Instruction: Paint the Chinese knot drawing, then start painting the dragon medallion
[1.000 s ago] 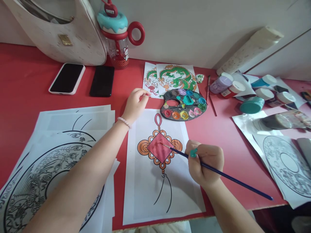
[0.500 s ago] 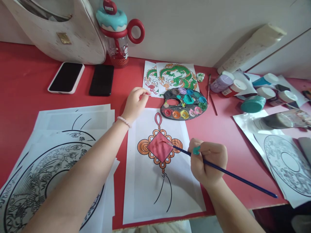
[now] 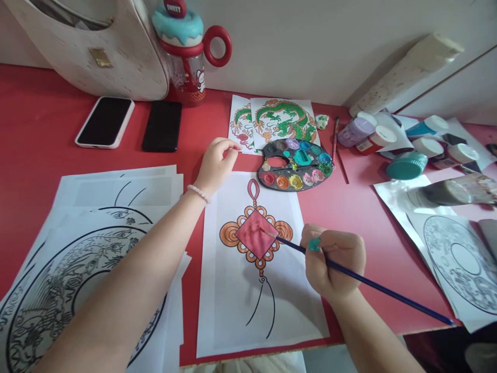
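Observation:
A white sheet (image 3: 233, 311) with a Chinese-knot drawing lies in front of me on the red table. Its diamond centre (image 3: 255, 234) is painted red and the loops round it orange. My right hand (image 3: 334, 261) grips a long blue paintbrush (image 3: 373, 284), whose tip touches the right corner of the red diamond. My left hand (image 3: 215, 166) rests with curled fingers on the sheet's top left corner, pressing it down. A black palette (image 3: 295, 166) with several wells of colour lies just beyond the sheet.
A stack of black-and-white outline sheets (image 3: 89, 243) lies at the left. Two phones (image 3: 104, 120) (image 3: 162, 126), a pale handbag (image 3: 93, 46) and a drink bottle (image 3: 182, 52) stand at the back. Paint jars (image 3: 406, 166), foil and another outline sheet (image 3: 462, 259) crowd the right. Painted dragon sheets (image 3: 281, 119) lie behind the palette.
The brush tip has slid from the middle of the red diamond to its right corner, and my right hand has shifted a little right. My left hand has stayed put.

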{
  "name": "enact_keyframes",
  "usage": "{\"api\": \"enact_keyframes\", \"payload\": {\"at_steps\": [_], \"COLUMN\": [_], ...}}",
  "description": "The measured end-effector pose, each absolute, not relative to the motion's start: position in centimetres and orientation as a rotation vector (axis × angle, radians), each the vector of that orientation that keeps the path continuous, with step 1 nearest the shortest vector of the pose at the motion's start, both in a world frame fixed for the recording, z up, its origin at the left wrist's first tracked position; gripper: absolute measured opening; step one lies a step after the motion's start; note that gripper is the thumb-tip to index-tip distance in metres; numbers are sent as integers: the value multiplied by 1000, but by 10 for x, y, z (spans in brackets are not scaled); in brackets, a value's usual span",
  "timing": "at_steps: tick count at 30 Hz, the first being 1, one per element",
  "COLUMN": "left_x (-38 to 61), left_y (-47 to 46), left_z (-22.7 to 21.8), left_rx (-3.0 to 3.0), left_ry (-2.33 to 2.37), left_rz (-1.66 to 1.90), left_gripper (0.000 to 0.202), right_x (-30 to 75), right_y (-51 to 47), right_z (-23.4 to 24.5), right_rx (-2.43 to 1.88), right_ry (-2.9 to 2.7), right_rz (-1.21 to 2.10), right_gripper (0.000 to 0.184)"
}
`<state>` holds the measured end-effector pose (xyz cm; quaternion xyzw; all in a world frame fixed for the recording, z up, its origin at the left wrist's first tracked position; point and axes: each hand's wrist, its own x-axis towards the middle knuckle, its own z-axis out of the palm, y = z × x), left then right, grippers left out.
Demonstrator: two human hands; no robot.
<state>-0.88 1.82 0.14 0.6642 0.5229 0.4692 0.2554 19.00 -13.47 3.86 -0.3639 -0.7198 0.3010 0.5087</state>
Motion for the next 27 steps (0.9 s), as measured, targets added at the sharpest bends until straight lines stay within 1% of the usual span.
{"api": "enact_keyframes", "payload": {"at_steps": [11, 20, 27], "left_x": [-9, -8, -9], "left_y": [18, 18, 18], "left_z": [2, 2, 2], "left_rx": [1804, 1806, 1832], "left_ry": [1422, 1426, 1421], "left_rz": [1273, 1285, 1268], "left_gripper": [19, 19, 19], "right_x": [189, 190, 194], "right_y": [-136, -136, -139], "right_z": [40, 38, 38], "right_rx": [-822, -894, -931], "right_ry": [-1759, -1713, -1674], "right_rz": [727, 740, 741], "right_gripper": [25, 21, 24]}}
